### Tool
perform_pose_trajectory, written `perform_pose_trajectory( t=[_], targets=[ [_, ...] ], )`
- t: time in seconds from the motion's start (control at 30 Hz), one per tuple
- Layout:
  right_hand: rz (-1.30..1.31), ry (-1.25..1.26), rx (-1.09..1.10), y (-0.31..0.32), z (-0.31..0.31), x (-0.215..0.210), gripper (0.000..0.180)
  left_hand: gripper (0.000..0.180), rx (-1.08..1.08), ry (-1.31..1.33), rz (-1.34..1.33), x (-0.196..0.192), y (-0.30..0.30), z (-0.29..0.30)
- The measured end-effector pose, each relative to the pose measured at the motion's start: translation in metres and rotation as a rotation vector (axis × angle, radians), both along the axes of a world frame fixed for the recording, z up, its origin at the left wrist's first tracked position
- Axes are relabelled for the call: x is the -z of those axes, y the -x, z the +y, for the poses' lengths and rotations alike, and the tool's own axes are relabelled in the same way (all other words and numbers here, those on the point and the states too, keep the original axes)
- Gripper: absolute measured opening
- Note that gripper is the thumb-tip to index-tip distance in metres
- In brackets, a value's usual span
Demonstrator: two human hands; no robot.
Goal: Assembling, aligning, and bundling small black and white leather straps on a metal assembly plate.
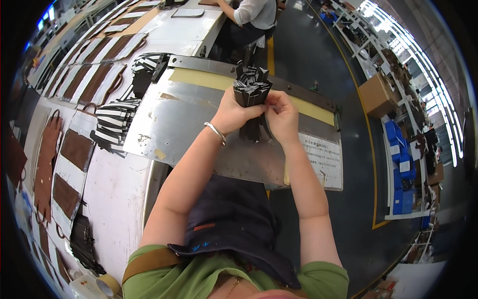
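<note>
My left hand (233,113) grips a thick bundle of narrow dark strips (252,88), held upright above a metal work plate (174,122). A silver bangle sits on that wrist. My right hand (282,115) pinches the same bundle from the right side, fingers curled against the strips near their middle. The lower ends of the strips hang down between both hands. The strips fan out at the top, showing pale edges.
More stacks of dark strips (115,122) lie left of the plate, another pile (146,67) behind it. Brown leather panels (74,149) cover the long white table. A seated person (251,17) works farther back. Cardboard box (377,93) and blue bins (401,164) stand at right.
</note>
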State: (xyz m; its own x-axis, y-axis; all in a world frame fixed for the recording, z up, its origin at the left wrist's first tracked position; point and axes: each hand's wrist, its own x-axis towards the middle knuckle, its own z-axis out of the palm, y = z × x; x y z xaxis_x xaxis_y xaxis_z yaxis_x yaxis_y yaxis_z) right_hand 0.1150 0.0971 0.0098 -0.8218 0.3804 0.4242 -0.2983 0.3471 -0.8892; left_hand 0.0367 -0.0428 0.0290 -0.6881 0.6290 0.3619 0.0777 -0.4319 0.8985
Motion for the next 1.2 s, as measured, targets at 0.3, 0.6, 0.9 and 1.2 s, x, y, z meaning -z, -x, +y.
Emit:
perform_pose_trajectory(
  t=[0.3,0.6,0.9,1.2],
  targets=[
    [0.052,0.087,-0.249,-0.013,-0.007,-0.003,0.067,0.041,-0.160,-0.003,0.010,-0.019,-0.010,-0.006],
    [-0.313,-0.224,-0.267,-0.012,-0.010,0.007,0.058,0.075,-0.054,0.099,0.093,-0.015,-0.024,0.008],
    [-0.125,-0.104,-0.175,-0.012,-0.011,0.002,0.042,0.095,-0.237,0.012,0.391,-0.038,-0.024,-0.002],
    [-0.094,0.087,-0.359,-0.008,-0.022,0.010,0.052,0.039,-0.166,-0.075,0.114,-0.030,-0.019,0.001]
  ],
)
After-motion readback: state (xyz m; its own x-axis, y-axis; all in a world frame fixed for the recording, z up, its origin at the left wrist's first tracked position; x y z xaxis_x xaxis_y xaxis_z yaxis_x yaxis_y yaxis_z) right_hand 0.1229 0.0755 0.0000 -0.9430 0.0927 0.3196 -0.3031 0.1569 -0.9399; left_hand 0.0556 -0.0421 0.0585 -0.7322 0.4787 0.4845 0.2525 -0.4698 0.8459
